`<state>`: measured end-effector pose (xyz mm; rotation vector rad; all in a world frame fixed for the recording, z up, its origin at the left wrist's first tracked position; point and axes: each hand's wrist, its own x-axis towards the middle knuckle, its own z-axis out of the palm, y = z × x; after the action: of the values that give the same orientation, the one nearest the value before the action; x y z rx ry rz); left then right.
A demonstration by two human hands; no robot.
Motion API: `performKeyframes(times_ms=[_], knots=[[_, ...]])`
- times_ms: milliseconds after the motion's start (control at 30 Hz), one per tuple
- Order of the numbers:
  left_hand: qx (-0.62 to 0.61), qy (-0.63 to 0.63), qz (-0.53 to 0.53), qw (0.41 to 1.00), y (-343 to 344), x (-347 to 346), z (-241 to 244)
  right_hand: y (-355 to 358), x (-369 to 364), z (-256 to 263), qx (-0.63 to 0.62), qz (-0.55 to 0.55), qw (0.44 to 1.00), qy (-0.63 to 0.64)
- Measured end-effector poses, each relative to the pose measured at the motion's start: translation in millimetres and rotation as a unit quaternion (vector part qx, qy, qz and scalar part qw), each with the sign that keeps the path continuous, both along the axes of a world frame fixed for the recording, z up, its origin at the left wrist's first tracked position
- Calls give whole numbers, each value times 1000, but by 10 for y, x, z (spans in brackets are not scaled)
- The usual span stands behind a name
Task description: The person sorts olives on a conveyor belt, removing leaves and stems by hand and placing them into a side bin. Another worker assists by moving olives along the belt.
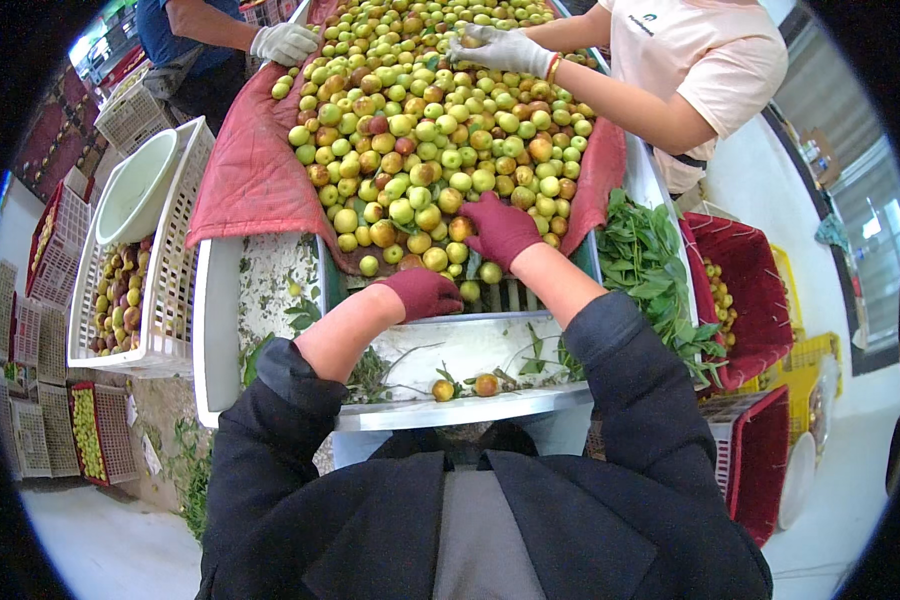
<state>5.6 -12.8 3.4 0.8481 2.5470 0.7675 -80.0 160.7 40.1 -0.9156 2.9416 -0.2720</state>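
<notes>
Many green and reddish-brown jujube fruits (420, 150) lie heaped on a red quilted cloth (259, 157) over a sorting table. My right hand (497, 231), in a maroon glove, reaches onto the near part of the heap, its fingertips around a reddish fruit (460, 228). Lower and to the left, my left hand (422, 294), gloved alike, is at the heap's near edge by the table's inner rim; its fingers are curled under and what they hold is hidden. Two fruits (485, 385) lie with leafy twigs in the white metal trough (420, 356) before me.
Green leaves (637, 262) fill the right-hand trough. Co-workers' gloved hands are at the heap's upper left (285, 45) and upper right (501, 49). A white plastic crate (172, 300) of fruit with a pale basin (136, 187) stands left; a red-lined crate (757, 300) stands right.
</notes>
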Motion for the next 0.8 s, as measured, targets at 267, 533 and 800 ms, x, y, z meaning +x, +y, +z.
performKeyframes(times_ms=[267, 533, 800], knots=[[20, 6, 15, 1000, -39, -38, -168, 71, 44, -146, -47, 35, 998, -20], [-96, -37, 7, 995, -1, -28, 23, 181, -123, -100, -125, 10, 970, -207], [-111, -62, -6, 992, -15, -46, -32, -349, 220, -101, -3, -14, 999, -33]])
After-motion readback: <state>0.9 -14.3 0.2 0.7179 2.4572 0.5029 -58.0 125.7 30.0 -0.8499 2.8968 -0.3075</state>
